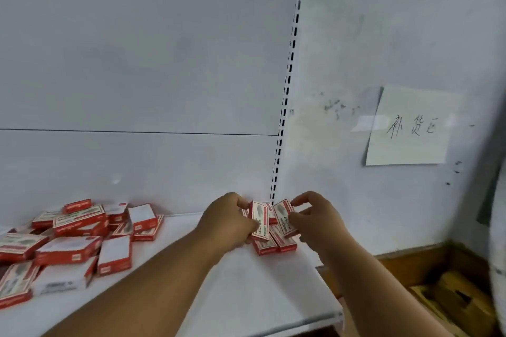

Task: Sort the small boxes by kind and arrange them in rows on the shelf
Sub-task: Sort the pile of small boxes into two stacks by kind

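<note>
I saw a loose heap of small red-and-white boxes [74, 238] lying at all angles on the left of the white shelf [232, 295]. Far right, two boxes [275, 243] lay side by side, with two more [269, 217] tilted above them.
</note>
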The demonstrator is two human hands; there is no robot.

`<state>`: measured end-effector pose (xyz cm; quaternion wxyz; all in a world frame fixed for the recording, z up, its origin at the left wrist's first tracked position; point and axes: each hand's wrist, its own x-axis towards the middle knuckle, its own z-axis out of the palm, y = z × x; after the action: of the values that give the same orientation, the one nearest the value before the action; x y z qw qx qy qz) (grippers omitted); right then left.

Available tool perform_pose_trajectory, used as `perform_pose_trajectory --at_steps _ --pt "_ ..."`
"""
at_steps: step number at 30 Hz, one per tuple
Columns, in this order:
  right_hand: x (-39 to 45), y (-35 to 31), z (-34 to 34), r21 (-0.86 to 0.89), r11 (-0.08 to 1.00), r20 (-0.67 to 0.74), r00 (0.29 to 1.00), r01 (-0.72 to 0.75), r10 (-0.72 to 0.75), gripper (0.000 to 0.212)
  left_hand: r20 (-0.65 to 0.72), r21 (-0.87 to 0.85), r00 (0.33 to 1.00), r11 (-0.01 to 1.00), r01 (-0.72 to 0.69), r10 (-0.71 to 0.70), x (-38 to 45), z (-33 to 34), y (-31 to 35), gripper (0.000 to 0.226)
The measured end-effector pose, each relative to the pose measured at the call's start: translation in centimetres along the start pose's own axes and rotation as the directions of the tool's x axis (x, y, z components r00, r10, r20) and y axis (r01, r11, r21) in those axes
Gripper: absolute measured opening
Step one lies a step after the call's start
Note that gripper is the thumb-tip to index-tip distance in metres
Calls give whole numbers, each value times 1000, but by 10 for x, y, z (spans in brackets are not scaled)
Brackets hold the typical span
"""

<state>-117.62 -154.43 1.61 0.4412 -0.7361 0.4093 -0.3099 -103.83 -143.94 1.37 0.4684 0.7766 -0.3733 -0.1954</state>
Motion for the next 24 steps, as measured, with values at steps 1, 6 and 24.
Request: perform_pose_trajectory --at_steps 1,6,24 --pt "9 4 -4 -69 998 29 1000 1 1 11 -6 34 1000 999 26 -26 4 7 2 26" --pt "38 18 -8 -279 957 161 986 78 -33 19 34 108 988 983 149 -153 15 20 10 6" --pt "46 1 12 -492 684 335 842 539 -423 16 -228 433 973 892 126 -27 -2 12 5 13"
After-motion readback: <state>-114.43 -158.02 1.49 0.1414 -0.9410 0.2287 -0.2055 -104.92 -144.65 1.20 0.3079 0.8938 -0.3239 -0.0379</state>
